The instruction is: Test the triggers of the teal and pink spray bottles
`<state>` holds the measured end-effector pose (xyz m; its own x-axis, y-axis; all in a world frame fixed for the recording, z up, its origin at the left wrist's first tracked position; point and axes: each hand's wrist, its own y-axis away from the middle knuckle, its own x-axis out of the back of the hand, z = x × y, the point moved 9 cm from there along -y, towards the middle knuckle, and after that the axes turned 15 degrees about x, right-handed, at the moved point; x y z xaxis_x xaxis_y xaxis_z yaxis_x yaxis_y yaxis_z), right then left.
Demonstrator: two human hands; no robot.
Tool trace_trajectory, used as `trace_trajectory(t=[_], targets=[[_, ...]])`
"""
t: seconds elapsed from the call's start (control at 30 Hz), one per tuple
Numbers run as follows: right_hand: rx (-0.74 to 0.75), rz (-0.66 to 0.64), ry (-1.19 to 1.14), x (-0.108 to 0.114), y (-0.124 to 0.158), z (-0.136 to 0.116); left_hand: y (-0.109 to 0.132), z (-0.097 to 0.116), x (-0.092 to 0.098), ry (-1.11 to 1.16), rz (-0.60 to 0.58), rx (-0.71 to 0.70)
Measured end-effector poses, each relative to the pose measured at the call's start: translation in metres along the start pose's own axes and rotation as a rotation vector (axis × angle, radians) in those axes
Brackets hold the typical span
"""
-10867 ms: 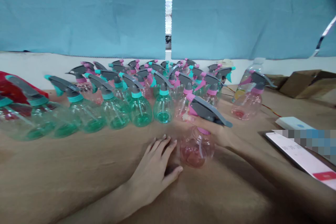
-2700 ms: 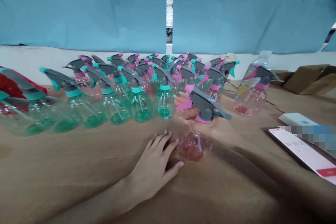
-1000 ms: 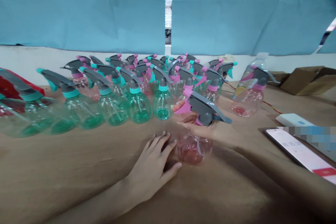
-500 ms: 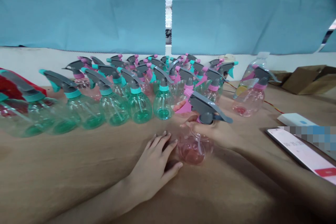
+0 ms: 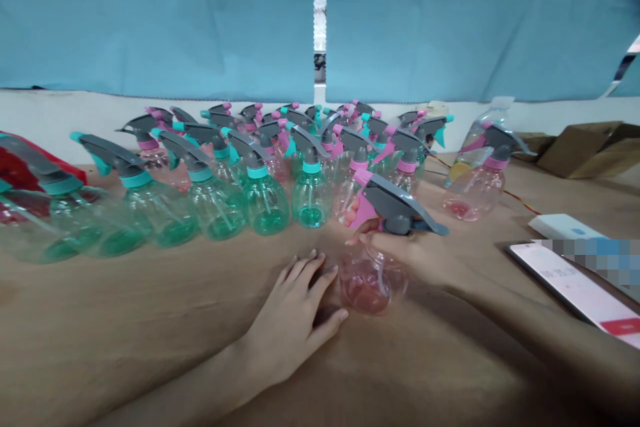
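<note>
Wrapped round the neck of a clear pink spray bottle, my right hand has fingers at its pink trigger. The bottle's grey and pink spray head points to the left and away, and its base seems to be at the table top. Flat on the brown table lies my left hand, fingers spread, just left of the bottle and holding nothing. Behind it stands a row of green spray bottles with turquoise collars and grey levers.
More pink and green spray bottles crowd the back. A separate pink spray bottle stands right, before a large clear bottle. A phone, a white box and an open cardboard box lie at the right. Red material is far left.
The right hand's fingers at the trigger have shifted slightly right, and the spray head has moved a little right with them. My left hand stays in place.
</note>
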<state>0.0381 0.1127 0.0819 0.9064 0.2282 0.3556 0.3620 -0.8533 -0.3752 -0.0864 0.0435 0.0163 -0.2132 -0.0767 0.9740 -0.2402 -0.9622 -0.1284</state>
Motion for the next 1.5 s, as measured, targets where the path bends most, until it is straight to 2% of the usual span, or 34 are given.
trace_trajectory(t=[0.2, 0.43, 0.7, 0.93, 1.3, 1.5], targets=[[-0.055, 0.031, -0.012, 0.003, 0.002, 0.002, 0.001, 0.000, 0.001, 0.015, 0.002, -0.002], [0.049, -0.105, -0.071, -0.011, -0.001, 0.006, 0.001, 0.000, 0.000, 0.010, -0.001, -0.004], [0.066, -0.035, -0.055, -0.006, -0.003, -0.006, 0.000, -0.001, -0.001, 0.016, 0.012, -0.007], [0.109, -0.059, -0.039, -0.007, -0.002, -0.011, 0.002, 0.000, -0.002, 0.002, 0.002, -0.002], [0.156, -0.061, 0.004, -0.007, -0.004, -0.004, 0.000, 0.000, -0.003, -0.017, -0.011, 0.001], [0.082, -0.078, 0.048, -0.008, -0.002, 0.003, 0.001, 0.000, -0.004, -0.004, -0.007, 0.000]])
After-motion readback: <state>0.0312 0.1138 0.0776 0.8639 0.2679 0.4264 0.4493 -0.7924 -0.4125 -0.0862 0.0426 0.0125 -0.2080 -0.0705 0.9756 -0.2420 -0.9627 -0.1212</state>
